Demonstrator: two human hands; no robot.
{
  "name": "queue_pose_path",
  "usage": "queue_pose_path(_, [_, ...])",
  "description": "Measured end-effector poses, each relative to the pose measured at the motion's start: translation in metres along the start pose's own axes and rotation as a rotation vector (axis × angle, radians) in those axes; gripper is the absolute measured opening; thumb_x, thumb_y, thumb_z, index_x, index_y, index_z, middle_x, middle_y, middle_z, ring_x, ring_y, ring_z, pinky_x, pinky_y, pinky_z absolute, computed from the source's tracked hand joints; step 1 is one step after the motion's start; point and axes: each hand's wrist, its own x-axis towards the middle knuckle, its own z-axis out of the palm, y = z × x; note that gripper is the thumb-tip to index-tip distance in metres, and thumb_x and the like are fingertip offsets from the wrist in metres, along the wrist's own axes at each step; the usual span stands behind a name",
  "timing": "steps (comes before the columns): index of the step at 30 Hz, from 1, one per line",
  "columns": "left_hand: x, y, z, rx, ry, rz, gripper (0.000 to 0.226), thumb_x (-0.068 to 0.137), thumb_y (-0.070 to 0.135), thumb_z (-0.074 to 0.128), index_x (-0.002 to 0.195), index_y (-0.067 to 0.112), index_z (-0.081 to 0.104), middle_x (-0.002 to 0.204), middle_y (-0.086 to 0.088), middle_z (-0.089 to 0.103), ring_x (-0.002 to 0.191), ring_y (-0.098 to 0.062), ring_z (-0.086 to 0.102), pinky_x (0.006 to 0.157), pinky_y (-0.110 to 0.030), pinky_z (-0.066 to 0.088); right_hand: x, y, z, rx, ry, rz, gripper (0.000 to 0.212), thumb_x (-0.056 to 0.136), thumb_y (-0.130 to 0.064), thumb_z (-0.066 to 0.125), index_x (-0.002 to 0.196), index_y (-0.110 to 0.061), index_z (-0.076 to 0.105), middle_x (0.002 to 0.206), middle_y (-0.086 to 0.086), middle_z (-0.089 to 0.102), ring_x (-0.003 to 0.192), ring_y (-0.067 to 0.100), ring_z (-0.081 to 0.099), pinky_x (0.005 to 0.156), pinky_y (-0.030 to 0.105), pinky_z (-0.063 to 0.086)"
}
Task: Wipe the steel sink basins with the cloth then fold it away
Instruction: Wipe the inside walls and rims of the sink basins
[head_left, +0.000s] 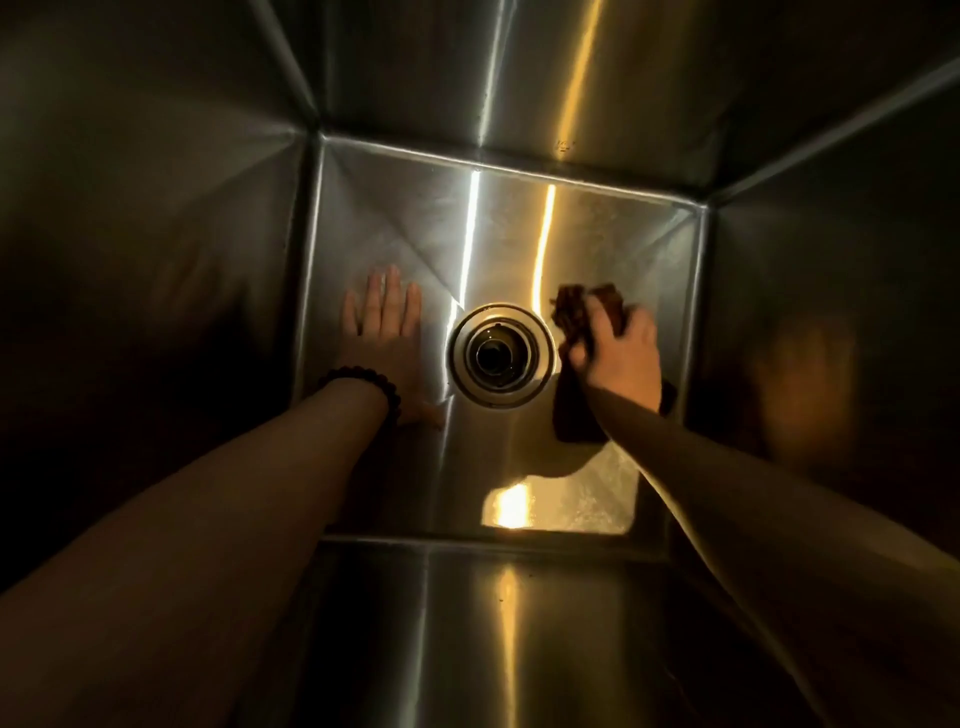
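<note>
Steel walls close in on every side, dim and streaked with warm yellow reflections, for the view looks straight down into one deep sink basin (395, 218). At the middle of its flat floor sits the round drain (501, 355), a bright ring around a dark hole. Both bare forearms reach down from the near edge to the floor. On the left of the drain, the left hand (387, 332) lies flat on the steel, palm down, its fingers (390, 296) straight and slightly spread, pointing toward the far wall; a dark beaded bracelet (363, 387) circles that wrist. On the right of the drain, the right hand (618, 353) presses the dark brownish cloth (574, 312) against the floor, with fingers curled over it and gripping it. Part of the cloth bunches out beyond the fingertips on the far side, and another part trails out under the wrist toward the near wall. This hand is a little blurred. A patch of bright light falls on the floor near the front wall, between the two forearms.
</note>
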Motion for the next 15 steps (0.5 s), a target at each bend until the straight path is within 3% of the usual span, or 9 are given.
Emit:
queue_pose_path(1, [-0.001, 0.0, 0.0, -0.002, 0.007, -0.004, 0.148, 0.051, 0.079, 0.066, 0.147, 0.005, -0.017, 0.154, -0.024, -0.022, 0.143, -0.038, -0.017, 0.115, -0.055, -0.005, 0.009, -0.008, 0.001, -0.009, 0.047, 0.023, 0.059, 0.09, -0.034, 0.054, 0.143, -0.028, 0.031, 0.132, 0.02, 0.035, 0.122, 0.036, 0.036, 0.101, 0.045, 0.035])
queue_pose_path(3, [0.0, 0.001, 0.0, -0.011, 0.006, -0.006, 0.144, 0.055, 0.079, 0.064, 0.148, 0.005, -0.017, 0.154, -0.024, -0.022, 0.143, -0.038, -0.017, 0.114, -0.055, -0.006, 0.007, -0.022, 0.0, -0.07, 0.072, -0.188, 0.06, 0.085, -0.029, 0.058, 0.14, -0.029, 0.034, 0.125, 0.023, 0.042, 0.113, 0.039, 0.043, 0.093, 0.047, 0.042])
queue_pose_path(6, [0.001, 0.001, -0.002, -0.002, 0.005, -0.004, 0.139, 0.06, 0.078, 0.061, 0.147, 0.005, -0.017, 0.153, -0.024, -0.022, 0.143, -0.038, -0.018, 0.114, -0.057, -0.007, -0.032, -0.009, 0.0, -0.137, -0.052, -0.607, 0.069, 0.077, -0.037, 0.066, 0.137, -0.035, 0.032, 0.12, 0.021, 0.049, 0.101, 0.038, 0.051, 0.082, 0.044, 0.046])
queue_pose_path(7, [0.001, 0.001, -0.002, -0.002, 0.008, -0.005, 0.139, 0.059, 0.078, 0.062, 0.148, 0.005, -0.017, 0.154, -0.024, -0.022, 0.143, -0.038, -0.018, 0.115, -0.057, -0.007, -0.034, -0.002, -0.002, -0.098, -0.119, -0.605, 0.072, 0.075, -0.042, 0.067, 0.137, -0.038, 0.03, 0.121, 0.017, 0.048, 0.103, 0.035, 0.05, 0.084, 0.042, 0.046])
queue_pose_path(9, [0.001, 0.0, -0.002, 0.008, 0.008, -0.005, 0.142, 0.057, 0.078, 0.063, 0.147, 0.005, -0.018, 0.154, -0.023, -0.022, 0.143, -0.038, -0.018, 0.114, -0.056, -0.007, -0.014, 0.009, -0.003, 0.034, -0.096, -0.407, 0.063, 0.082, -0.045, 0.06, 0.137, -0.039, 0.03, 0.124, 0.011, 0.044, 0.112, 0.029, 0.045, 0.092, 0.042, 0.041])
queue_pose_path(11, [0.0, -0.001, -0.001, 0.023, 0.007, -0.005, 0.145, 0.053, 0.08, 0.063, 0.147, 0.006, -0.018, 0.154, -0.023, -0.022, 0.143, -0.038, -0.019, 0.113, -0.055, -0.007, 0.015, 0.014, -0.003, 0.045, 0.108, -0.136, 0.057, 0.089, -0.032, 0.054, 0.141, -0.033, 0.031, 0.131, 0.018, 0.038, 0.12, 0.038, 0.04, 0.099, 0.046, 0.038])
queue_pose_path(13, [0.001, -0.002, 0.001, 0.024, 0.007, -0.009, 0.149, 0.049, 0.082, 0.064, 0.147, 0.007, -0.02, 0.154, -0.022, -0.023, 0.143, -0.038, -0.02, 0.113, -0.055, -0.008, 0.031, 0.007, -0.009, 0.067, 0.181, 0.203, 0.058, 0.092, -0.028, 0.052, 0.145, -0.029, 0.028, 0.136, 0.023, 0.031, 0.125, 0.041, 0.034, 0.101, 0.049, 0.036])
queue_pose_path(15, [0.003, -0.003, 0.002, 0.015, 0.0, -0.003, 0.15, 0.049, 0.082, 0.063, 0.147, 0.007, -0.021, 0.153, -0.022, -0.024, 0.142, -0.038, -0.02, 0.113, -0.055, -0.008, 0.029, -0.008, -0.009, 0.037, 0.214, 0.194, 0.062, 0.091, -0.026, 0.054, 0.147, -0.027, 0.027, 0.13, 0.026, 0.036, 0.118, 0.043, 0.037, 0.096, 0.051, 0.037])
